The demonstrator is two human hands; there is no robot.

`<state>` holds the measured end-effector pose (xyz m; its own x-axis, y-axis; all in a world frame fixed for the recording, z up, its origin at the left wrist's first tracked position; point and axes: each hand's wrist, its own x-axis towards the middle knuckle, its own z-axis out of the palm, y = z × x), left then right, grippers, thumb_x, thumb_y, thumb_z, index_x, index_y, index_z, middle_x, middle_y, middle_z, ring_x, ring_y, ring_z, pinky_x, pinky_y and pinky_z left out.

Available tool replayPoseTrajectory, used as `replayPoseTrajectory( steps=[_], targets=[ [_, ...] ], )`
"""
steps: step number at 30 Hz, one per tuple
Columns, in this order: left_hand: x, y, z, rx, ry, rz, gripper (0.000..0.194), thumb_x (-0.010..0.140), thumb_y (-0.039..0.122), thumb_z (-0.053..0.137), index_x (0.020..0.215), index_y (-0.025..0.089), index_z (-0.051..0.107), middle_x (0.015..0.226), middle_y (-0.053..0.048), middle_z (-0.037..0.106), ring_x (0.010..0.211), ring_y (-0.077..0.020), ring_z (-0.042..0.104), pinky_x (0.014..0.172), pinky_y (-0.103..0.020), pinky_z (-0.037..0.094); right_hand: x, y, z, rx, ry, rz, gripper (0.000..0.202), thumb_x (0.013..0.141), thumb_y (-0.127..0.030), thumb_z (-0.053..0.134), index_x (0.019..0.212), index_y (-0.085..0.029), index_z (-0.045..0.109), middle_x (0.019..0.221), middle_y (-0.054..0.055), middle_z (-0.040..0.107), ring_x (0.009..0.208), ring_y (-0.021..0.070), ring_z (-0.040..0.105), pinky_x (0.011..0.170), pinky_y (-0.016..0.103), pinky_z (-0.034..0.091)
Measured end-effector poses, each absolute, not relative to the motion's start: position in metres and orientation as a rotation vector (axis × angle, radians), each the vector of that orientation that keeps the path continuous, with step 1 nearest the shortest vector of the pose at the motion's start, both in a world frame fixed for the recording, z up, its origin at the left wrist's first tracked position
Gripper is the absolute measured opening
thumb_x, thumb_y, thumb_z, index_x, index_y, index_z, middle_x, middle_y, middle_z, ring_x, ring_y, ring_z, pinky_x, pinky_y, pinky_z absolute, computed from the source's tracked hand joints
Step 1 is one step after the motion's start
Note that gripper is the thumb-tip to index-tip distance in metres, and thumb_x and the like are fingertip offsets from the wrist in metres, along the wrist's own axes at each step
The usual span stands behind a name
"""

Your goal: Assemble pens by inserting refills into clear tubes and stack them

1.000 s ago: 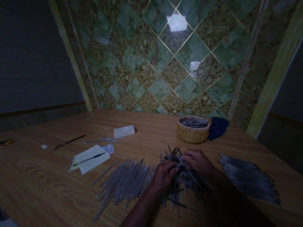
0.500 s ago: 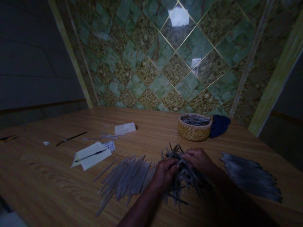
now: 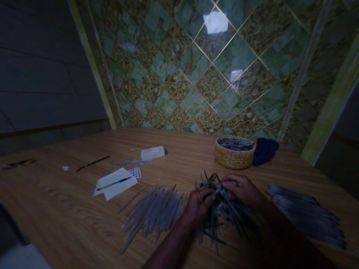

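My left hand (image 3: 198, 204) is closed, with a thin pale tube (image 3: 217, 191) between thumb and fingers. Close beside it on the right, my right hand (image 3: 239, 188) is pinched at the far end of that tube; what its fingertips grip is too dark to make out. Under and between both hands lies a tangled heap of dark, thin sticks and pale tubes (image 3: 217, 218). To the left of my left hand, pale translucent tubes (image 3: 157, 209) lie side by side in a loose spread. Right of my right forearm is a row of darker slim sticks (image 3: 305, 215).
A woven basket (image 3: 234, 158) full of similar sticks stands at the back right, against a dark blue cloth (image 3: 265, 150). Leftward lie a small white box (image 3: 153, 152), papers (image 3: 116, 185) with a thin brush on them, a dark slim stick (image 3: 92, 163) and a yellow-and-black tool (image 3: 19, 163).
The view has shifted slightly, so everything sits a little further right. Both hands stay together over the heap, their fingers only slightly shifted.
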<state>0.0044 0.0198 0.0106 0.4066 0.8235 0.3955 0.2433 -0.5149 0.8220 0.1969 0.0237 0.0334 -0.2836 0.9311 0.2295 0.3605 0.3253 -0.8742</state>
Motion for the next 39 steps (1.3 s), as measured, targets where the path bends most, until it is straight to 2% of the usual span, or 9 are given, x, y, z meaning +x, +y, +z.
replayPoseTrajectory(
  steps=[2, 9, 17, 24, 28, 34, 39],
  targets=[
    [0.004, 0.02, 0.01, 1.978, 0.903, 1.074, 0.024, 0.082, 0.029, 0.052, 0.087, 0.015, 0.071, 0.079, -0.005, 0.066, 0.077, -0.0185, 0.059, 0.069, -0.026, 0.042, 0.196, 0.024, 0.032, -1.132, -1.795, 0.989, 0.019, 0.08, -0.036, 0.051, 0.078, -0.018, 0.055, 0.052, -0.005, 0.051, 0.047, 0.0101, 0.048, 0.047, 0.021, 0.034],
    [0.006, 0.019, 0.007, 1.949, 0.93, 1.086, 0.021, 0.079, 0.026, 0.054, 0.085, 0.015, 0.071, 0.078, -0.005, 0.066, 0.076, -0.0181, 0.059, 0.069, -0.026, 0.042, 0.191, 0.025, 0.027, -1.177, -1.872, 0.774, 0.034, 0.085, -0.038, 0.044, 0.056, -0.02, 0.045, 0.047, -0.004, 0.046, 0.046, 0.0097, 0.044, 0.048, 0.022, 0.032],
    [0.006, 0.018, 0.007, 1.991, 0.932, 1.083, 0.021, 0.079, 0.023, 0.053, 0.085, 0.014, 0.07, 0.076, -0.004, 0.065, 0.075, -0.0178, 0.059, 0.068, -0.027, 0.041, 0.194, 0.025, 0.026, -1.147, -1.868, 0.908, 0.025, 0.082, -0.036, 0.047, 0.065, -0.018, 0.051, 0.051, -0.004, 0.049, 0.047, 0.0098, 0.045, 0.046, 0.021, 0.032],
    [0.007, 0.017, 0.006, 2.133, 1.041, 1.08, 0.019, 0.079, 0.02, 0.053, 0.085, 0.016, 0.071, 0.078, -0.005, 0.065, 0.076, -0.018, 0.059, 0.068, -0.026, 0.042, 0.182, 0.027, 0.019, -1.281, -1.832, 0.723, 0.039, 0.085, -0.042, 0.041, 0.052, -0.021, 0.041, 0.042, -0.005, 0.042, 0.041, 0.0095, 0.042, 0.045, 0.022, 0.031],
    [0.006, 0.02, 0.003, 2.141, 1.111, 1.085, 0.017, 0.077, 0.017, 0.054, 0.082, 0.016, 0.07, 0.076, -0.005, 0.064, 0.076, -0.0187, 0.058, 0.067, -0.027, 0.042, 0.184, 0.03, 0.016, -1.301, -1.788, 0.792, 0.045, 0.087, -0.047, 0.037, 0.051, -0.021, 0.043, 0.04, -0.004, 0.045, 0.038, 0.0094, 0.043, 0.043, 0.022, 0.032],
    [0.006, 0.021, 0.001, 2.076, 1.087, 1.104, 0.016, 0.076, 0.014, 0.054, 0.081, 0.016, 0.069, 0.075, -0.004, 0.063, 0.073, -0.0172, 0.059, 0.065, -0.026, 0.043, 0.192, 0.033, 0.015, -1.151, -1.769, 1.01, 0.027, 0.081, -0.042, 0.048, 0.07, -0.018, 0.053, 0.051, -0.003, 0.054, 0.045, 0.0105, 0.05, 0.045, 0.021, 0.037],
    [0.007, 0.02, 0.003, 2.25, 1.158, 1.1, 0.015, 0.077, 0.013, 0.053, 0.077, 0.016, 0.068, 0.071, -0.004, 0.061, 0.073, -0.0169, 0.057, 0.064, -0.025, 0.042, 0.186, 0.035, 0.008, -1.164, -1.708, 0.992, 0.027, 0.079, -0.04, 0.049, 0.062, -0.019, 0.049, 0.046, -0.004, 0.052, 0.042, 0.0098, 0.048, 0.044, 0.021, 0.036]
  ],
)
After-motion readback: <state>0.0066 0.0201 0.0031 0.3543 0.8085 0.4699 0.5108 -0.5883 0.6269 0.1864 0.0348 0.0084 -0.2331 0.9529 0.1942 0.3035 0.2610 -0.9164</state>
